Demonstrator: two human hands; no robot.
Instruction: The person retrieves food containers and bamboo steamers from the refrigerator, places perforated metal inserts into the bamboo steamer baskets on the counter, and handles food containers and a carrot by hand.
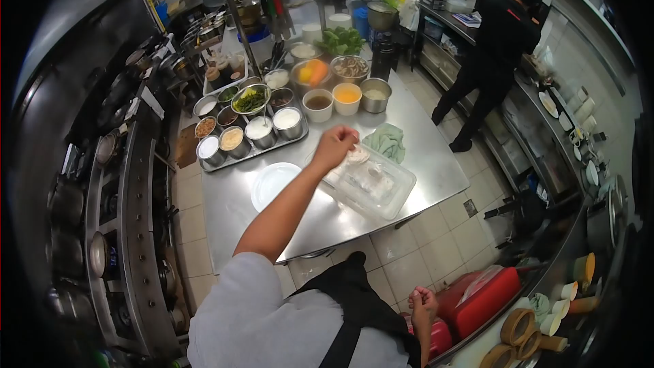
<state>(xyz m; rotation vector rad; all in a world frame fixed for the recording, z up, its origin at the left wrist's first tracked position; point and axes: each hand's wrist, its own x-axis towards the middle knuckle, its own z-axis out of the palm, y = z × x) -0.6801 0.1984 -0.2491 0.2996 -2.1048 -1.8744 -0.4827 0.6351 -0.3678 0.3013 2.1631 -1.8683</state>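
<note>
My left hand point(336, 148) reaches over the steel table, above the far left end of a clear plastic container point(398, 199). Its fingers are curled together; whatever they may hold is too small to make out. Pale, whitish food point(371, 178) lies inside the container. A white round plate point(272, 187) sits to the left, partly behind my left forearm. A crumpled green cloth point(387, 142) lies just beyond the container. Down by my right side is my right hand point(423, 300), away from the table, with its fingertips drawn together; any content is hidden.
A metal tray point(255, 155) of seasoning pots stands at the table's left, with bowls and leafy greens point(340, 41) behind. Stoves point(129, 232) line the left. A co-worker in black point(501, 41) stands at the right counter. Red containers point(480, 303) are near my right hand.
</note>
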